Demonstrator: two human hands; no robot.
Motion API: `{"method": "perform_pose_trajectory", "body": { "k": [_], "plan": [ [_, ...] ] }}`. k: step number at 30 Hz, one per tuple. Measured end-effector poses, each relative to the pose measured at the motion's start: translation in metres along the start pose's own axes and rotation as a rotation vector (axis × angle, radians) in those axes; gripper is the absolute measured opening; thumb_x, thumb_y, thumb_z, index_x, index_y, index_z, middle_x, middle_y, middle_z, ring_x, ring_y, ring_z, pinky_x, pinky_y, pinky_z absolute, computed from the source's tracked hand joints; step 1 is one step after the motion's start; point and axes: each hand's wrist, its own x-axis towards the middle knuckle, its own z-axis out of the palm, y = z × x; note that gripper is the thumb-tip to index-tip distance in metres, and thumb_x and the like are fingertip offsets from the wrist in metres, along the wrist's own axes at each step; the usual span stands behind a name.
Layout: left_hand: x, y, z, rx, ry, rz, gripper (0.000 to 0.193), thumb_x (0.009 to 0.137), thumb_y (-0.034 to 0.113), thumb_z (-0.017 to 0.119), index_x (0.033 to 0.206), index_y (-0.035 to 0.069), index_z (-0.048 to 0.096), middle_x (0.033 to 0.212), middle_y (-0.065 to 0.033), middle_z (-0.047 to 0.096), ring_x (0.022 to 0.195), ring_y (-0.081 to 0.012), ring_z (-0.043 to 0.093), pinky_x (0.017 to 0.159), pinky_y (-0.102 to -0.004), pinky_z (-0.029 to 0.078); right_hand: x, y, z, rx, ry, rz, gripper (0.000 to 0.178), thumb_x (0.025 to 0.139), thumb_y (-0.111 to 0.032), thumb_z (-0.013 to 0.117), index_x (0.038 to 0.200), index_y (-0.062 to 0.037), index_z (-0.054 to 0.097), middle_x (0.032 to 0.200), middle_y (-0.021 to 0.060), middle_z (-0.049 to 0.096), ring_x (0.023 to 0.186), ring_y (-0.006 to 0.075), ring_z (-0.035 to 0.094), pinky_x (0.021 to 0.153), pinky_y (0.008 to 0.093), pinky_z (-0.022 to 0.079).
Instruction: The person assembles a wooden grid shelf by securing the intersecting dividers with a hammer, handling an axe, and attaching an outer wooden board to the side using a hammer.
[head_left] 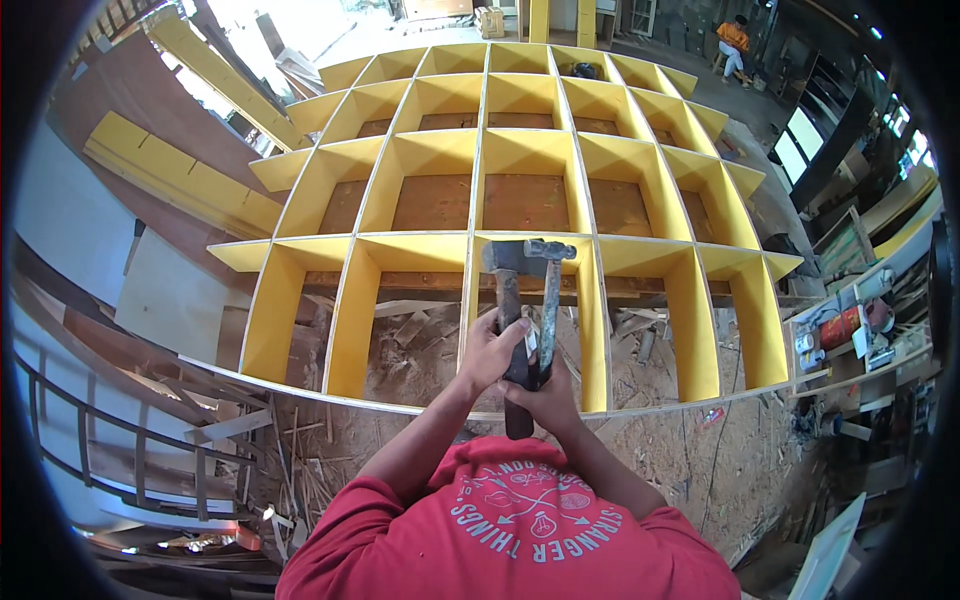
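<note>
My left hand (490,352) is closed round the dark handle of a mallet-like tool with a broad, blocky dark head (503,258). Just below it, my right hand (550,398) is wrapped round the lower grip of a hammer (549,310) with a worn metal shaft and small steel head. Both tools point up and away from me, heads side by side. The two handles run close together, and my fingers partly hide where they meet. Beneath and beyond them lies a large yellow grid frame (532,237) of crossed boards, forming open compartments.
Wood scraps and sawdust litter the ground (650,450) around the frame. Yellow boards (180,175) lean at the left. At the right, a bench edge carries a red container (840,328) and other items. A seated person (734,47) in orange is at the far right.
</note>
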Motion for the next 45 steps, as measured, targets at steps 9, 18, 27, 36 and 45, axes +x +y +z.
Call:
{"method": "perform_pose_trajectory", "body": {
  "k": [9,18,27,36,45],
  "plan": [
    [0.046,-0.045,-0.040,0.200,0.017,-0.002,0.029,0.099,0.028,0.073,0.091,0.000,0.069,0.077,-0.0003,0.065,0.071,-0.0077,0.056,0.062,-0.0304,0.046,0.025,-0.013,0.017,-0.196,0.063,0.159,0.058,0.076,-0.021,0.093,0.115,-0.0002,0.056,0.098,0.0038,0.063,0.087,0.0119,0.063,0.077,0.0308,0.056],
    [0.053,-0.033,-0.173,0.400,-0.214,-0.127,0.036,0.107,0.028,0.065,0.127,-0.002,0.071,0.096,-0.0054,0.072,0.087,-0.0102,0.062,0.078,-0.0293,0.052,0.049,0.009,0.024,-0.526,0.136,0.341,0.054,0.072,-0.022,0.094,0.104,-0.0060,0.053,0.090,0.0024,0.055,0.079,0.0136,0.057,0.073,0.0316,0.053],
    [0.040,-0.060,-0.239,0.126,-0.134,-0.347,0.033,0.107,0.020,0.063,0.132,-0.001,0.069,0.112,-0.0061,0.073,0.102,-0.0123,0.063,0.093,-0.0300,0.051,0.065,-0.019,0.087,-0.760,0.050,0.462,0.054,0.070,-0.022,0.096,0.101,-0.0069,0.054,0.088,0.0036,0.059,0.078,0.0127,0.059,0.072,0.0320,0.053],
    [0.046,-0.034,-0.258,-0.409,-0.345,-0.405,0.033,0.104,0.023,0.068,0.132,0.007,0.069,0.087,0.0070,0.058,0.070,-0.0042,0.044,0.062,-0.0244,0.036,0.100,-0.005,0.142,-0.640,-0.133,0.494,0.053,0.071,-0.016,0.095,0.101,-0.0100,0.052,0.087,0.0014,0.058,0.078,0.0095,0.057,0.070,0.0295,0.051],
    [0.037,-0.014,-0.234,-0.272,-0.292,-0.255,0.029,0.104,0.022,0.072,0.121,-0.001,0.071,0.110,-0.0028,0.075,0.102,-0.0109,0.068,0.095,-0.0300,0.055,0.114,-0.003,0.167,-0.674,-0.234,0.388,0.053,0.074,-0.021,0.096,0.109,-0.0058,0.059,0.090,0.0026,0.063,0.081,0.0120,0.060,0.074,0.0314,0.054]
  ]
}}
